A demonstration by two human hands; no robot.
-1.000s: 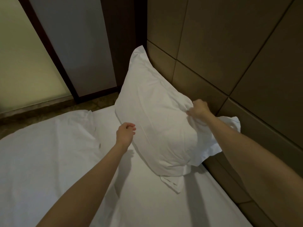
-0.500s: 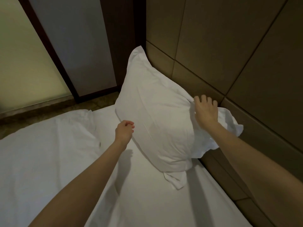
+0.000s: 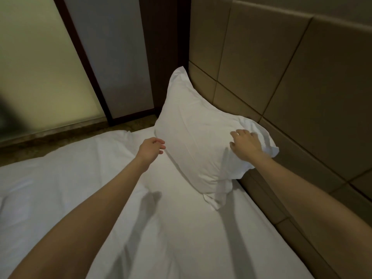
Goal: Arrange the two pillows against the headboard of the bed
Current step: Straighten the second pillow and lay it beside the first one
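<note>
A white pillow (image 3: 197, 135) leans upright against the padded brown headboard (image 3: 281, 81), its lower edge resting on the white bed sheet (image 3: 181, 228). My right hand (image 3: 244, 144) lies flat on the pillow's upper right part, fingers spread, holding nothing. My left hand (image 3: 151, 148) hovers by the pillow's lower left edge, fingers loosely curled and apart, gripping nothing. Only one pillow is clearly seen; a white folded duvet or second pillow (image 3: 50, 178) lies at the left, and I cannot tell which.
A frosted glass panel (image 3: 40, 67) and a dark-framed door panel (image 3: 112, 57) stand beyond the bed's far side. A strip of floor (image 3: 60, 141) runs between them and the mattress. The headboard runs along the right.
My right hand let go of the pinched pillow edge and now rests flat on the pillow. The pillow settled against the headboard. My left hand opened slightly and stayed near its edge.
</note>
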